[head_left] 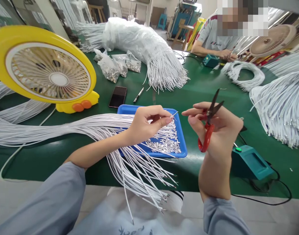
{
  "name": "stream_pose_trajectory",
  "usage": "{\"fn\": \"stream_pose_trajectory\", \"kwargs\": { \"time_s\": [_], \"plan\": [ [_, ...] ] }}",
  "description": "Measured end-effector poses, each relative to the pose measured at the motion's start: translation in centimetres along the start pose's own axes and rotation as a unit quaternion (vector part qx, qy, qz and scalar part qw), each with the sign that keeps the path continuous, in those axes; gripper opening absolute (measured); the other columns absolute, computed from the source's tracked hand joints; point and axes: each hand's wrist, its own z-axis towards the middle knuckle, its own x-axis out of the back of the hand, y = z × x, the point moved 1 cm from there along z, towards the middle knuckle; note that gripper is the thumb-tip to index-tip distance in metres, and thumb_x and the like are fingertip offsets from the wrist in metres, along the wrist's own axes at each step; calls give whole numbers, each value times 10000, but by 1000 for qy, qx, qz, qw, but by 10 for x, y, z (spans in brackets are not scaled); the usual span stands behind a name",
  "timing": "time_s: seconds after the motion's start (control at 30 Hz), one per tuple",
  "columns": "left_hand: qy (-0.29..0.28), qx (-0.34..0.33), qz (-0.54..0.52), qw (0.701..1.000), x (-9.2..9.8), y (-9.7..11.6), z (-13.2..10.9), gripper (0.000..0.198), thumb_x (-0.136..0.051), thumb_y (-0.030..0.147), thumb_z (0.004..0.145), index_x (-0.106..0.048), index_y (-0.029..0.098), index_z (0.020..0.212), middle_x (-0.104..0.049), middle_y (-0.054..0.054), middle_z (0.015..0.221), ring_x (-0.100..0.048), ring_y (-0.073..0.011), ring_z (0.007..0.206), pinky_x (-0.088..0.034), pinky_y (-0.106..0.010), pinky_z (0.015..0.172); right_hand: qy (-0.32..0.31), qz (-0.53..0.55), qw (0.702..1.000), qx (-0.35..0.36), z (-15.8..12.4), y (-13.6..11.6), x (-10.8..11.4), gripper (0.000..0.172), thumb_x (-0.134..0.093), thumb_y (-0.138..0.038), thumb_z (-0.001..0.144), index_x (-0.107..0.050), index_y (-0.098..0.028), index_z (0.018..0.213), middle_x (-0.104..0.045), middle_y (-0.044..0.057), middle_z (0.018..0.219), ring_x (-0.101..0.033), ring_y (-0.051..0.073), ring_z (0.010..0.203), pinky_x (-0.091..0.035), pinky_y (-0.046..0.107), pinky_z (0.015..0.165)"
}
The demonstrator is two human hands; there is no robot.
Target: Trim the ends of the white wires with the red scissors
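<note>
My left hand point(151, 122) is pinched on the end of a white cable, whose thin tip point(174, 114) pokes out past the fingertips. In my right hand point(219, 125) is a pair of scissors point(208, 130) with red handles, blades pointing up and slightly apart; its index finger and thumb reach toward the left hand without touching it. Below the left hand lies a blue tray point(183, 148) with small silvery metal pieces point(164, 146) in it. A long bundle of white cables point(90, 125) runs in from the left across the tray, with loose ends point(149, 176) hanging over the table's front edge.
A yellow fan point(58, 78) stands at left. Behind the tray are a phone point(118, 96), a pen point(138, 95) and bags of metal parts point(112, 70). A teal device point(251, 161) with a black cord sits at right. Cable bundles point(164, 62) and a co-worker point(213, 39) are beyond.
</note>
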Motion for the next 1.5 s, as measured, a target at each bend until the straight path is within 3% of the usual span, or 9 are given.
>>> {"fn": "stream_pose_trajectory", "kwargs": {
  "time_s": [0.13, 0.27, 0.57, 0.73, 0.9, 1.27, 1.5],
  "plan": [
    [15, -14, 3, 1000, 3, 2, 2, 108, -671, 234, 819, -710, 142, 779, -637, -35, 674, -510, -88, 599, -407, -210, 518, -16, -101, 993, 64, -1, 9, -1, 401, -771, -195, 688, -658, -316, 1053, -712, -3, 868, -657, 198, 754, -474, 335, 581],
    [29, -27, -3, 999, 6, 4, 3, 87, -669, 200, 820, -712, 127, 799, -633, -27, 678, -504, -72, 593, -407, -191, 517, -19, -131, 987, 91, 0, 14, -4, 433, -770, -168, 681, -657, -298, 1078, -710, 0, 892, -644, 191, 763, -471, 336, 611],
    [-20, -13, -45, 999, 4, 6, 1, 149, -607, 171, 862, -701, 116, 759, -636, -20, 639, -576, -82, 610, -482, -182, 573, 62, 97, 992, 46, -3, 7, -24, 256, -715, -150, 742, -634, -276, 950, -740, 4, 904, -690, 208, 777, -466, 336, 591],
    [-22, -36, -56, 998, -2, 1, -1, 131, -675, 223, 827, -701, 114, 760, -612, -14, 623, -514, -66, 568, -415, -172, 509, 47, 93, 992, 72, -5, 5, -26, 265, -707, -180, 751, -602, -304, 959, -741, -35, 929, -669, 174, 722, -483, 343, 593],
    [-29, -49, -53, 997, -6, -3, -3, 150, -705, 249, 805, -699, 111, 748, -591, -17, 606, -453, -63, 546, -365, -182, 480, 33, 72, 993, 87, -7, 4, -24, 256, -707, -176, 735, -605, -302, 933, -722, -5, 853, -663, 201, 739, -472, 350, 560],
    [-16, -46, -46, 998, -6, -1, -3, 80, -695, 171, 799, -706, 104, 757, -587, -13, 607, -455, -53, 537, -362, -169, 468, 110, -89, 948, 287, 1, 7, -24, 186, -697, -214, 744, -550, -300, 817, -704, -27, 682, -646, 196, 600, -508, 389, 584],
    [-10, -25, -39, 999, -6, 1, -3, 128, -697, 227, 807, -707, 114, 749, -626, -19, 642, -488, -55, 547, -389, -168, 473, 115, -92, 930, 337, 5, 6, -25, 175, -684, -224, 753, -525, -292, 772, -672, -59, 603, -603, 155, 494, -488, 342, 510]
  ]
}}
